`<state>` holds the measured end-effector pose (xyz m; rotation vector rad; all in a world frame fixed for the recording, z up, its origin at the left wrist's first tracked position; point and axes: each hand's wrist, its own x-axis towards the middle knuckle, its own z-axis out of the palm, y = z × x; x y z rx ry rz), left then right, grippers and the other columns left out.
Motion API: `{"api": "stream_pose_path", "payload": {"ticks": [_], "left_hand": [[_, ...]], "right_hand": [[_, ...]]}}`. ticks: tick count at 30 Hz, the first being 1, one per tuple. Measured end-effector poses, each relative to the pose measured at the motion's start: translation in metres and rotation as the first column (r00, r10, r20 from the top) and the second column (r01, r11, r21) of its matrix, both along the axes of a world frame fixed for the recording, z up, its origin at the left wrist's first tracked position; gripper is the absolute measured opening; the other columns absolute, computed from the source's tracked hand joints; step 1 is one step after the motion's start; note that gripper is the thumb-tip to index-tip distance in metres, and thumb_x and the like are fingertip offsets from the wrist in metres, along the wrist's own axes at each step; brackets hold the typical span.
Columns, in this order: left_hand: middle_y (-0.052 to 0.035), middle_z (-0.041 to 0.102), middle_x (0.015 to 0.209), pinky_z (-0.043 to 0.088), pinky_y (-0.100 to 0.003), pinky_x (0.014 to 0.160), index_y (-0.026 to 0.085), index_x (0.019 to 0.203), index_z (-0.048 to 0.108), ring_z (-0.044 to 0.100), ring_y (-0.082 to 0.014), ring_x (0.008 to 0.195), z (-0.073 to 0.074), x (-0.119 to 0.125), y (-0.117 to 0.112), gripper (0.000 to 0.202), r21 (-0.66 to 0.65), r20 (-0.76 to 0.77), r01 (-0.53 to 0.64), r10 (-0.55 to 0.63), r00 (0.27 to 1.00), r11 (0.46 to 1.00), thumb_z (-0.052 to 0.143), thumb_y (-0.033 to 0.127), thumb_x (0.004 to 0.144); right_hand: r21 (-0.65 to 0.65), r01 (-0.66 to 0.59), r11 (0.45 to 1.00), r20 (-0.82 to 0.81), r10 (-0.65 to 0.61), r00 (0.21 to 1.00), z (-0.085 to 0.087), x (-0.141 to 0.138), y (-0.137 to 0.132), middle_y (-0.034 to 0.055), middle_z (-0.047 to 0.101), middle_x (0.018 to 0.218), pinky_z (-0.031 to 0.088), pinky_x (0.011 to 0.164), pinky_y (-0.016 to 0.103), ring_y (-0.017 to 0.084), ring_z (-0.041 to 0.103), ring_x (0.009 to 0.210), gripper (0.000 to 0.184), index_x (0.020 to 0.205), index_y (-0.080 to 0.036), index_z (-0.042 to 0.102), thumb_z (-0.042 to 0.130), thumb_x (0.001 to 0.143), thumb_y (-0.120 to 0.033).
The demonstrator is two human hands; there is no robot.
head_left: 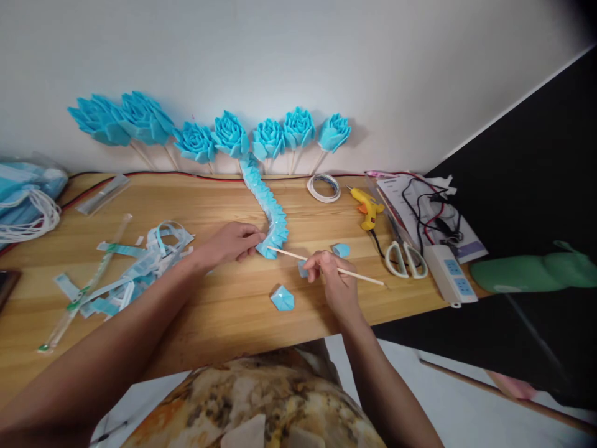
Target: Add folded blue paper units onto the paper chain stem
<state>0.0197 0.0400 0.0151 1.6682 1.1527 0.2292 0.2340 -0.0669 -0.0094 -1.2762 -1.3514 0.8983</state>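
My left hand [231,242] is closed, pinching the near end of a long curved chain of folded light-blue pieces [269,208] that runs back toward the wall. My right hand [331,277] is closed around a thin wooden stick [359,275], whose tip points at the chain's near end. A small blue folded piece [303,269] sits at my right fingers. Two more folded blue pieces lie loose on the wooden table [224,311], one in front of my hands [282,298] and one beyond the stick [341,250].
Several blue paper roses on sticks [231,134] lean on the wall. A tape roll [323,187], yellow glue gun [367,208], white scissors [405,259], power strip [450,274] and cables lie right. Blue-and-white scraps [135,264] and face masks [23,199] lie left.
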Motion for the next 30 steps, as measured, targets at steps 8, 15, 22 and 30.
{"api": "stream_pose_path", "payload": {"ticks": [8,15,22,30], "left_hand": [[0.0005,0.055,0.053,0.037,-0.022,0.046,0.017,0.067,0.055,0.051,-0.0111,0.048,-0.002,-0.001,0.001,0.044,-0.03,0.012,0.017,-0.016,1.0,0.999,0.046,0.055,0.086],[0.0015,0.057,0.054,0.039,-0.021,0.049,0.017,0.072,0.06,0.051,-0.0103,0.048,-0.007,-0.001,0.001,0.031,-0.06,0.046,0.031,-0.028,0.999,0.998,0.056,0.046,0.08],[0.0025,0.058,0.054,0.039,-0.022,0.052,0.018,0.071,0.058,0.052,-0.0114,0.049,-0.003,0.001,-0.003,0.026,-0.005,-0.019,-0.023,0.023,1.0,1.0,0.054,0.042,0.079],[0.0013,0.061,0.058,0.037,-0.022,0.052,0.018,0.073,0.059,0.051,-0.0123,0.05,-0.001,0.0,-0.003,0.031,0.041,-0.115,0.001,0.004,0.993,0.999,0.047,0.046,0.082]], "right_hand": [[-0.008,0.011,1.0,0.016,-0.011,1.0,0.001,0.0,-0.001,-0.0012,0.056,0.056,0.041,0.061,0.028,0.014,0.054,0.057,0.047,0.072,-0.02,0.068,0.042,0.097,-0.049],[-0.004,0.007,1.0,-0.001,-0.007,1.0,0.002,-0.001,-0.001,-0.001,0.056,0.056,0.039,0.06,0.028,0.013,0.053,0.057,0.045,0.072,-0.019,0.068,0.043,0.097,-0.047],[-0.012,0.048,0.999,-0.095,-0.049,0.994,0.0,0.0,0.001,-0.0012,0.054,0.054,0.041,0.06,0.028,0.013,0.052,0.056,0.045,0.07,-0.02,0.067,0.044,0.097,-0.047],[0.111,0.203,0.973,-0.073,-0.196,0.978,-0.007,0.012,-0.007,-0.0028,0.059,0.065,0.045,0.063,0.027,0.013,0.055,0.062,0.022,0.088,-0.023,0.063,0.048,0.097,-0.037]]}}
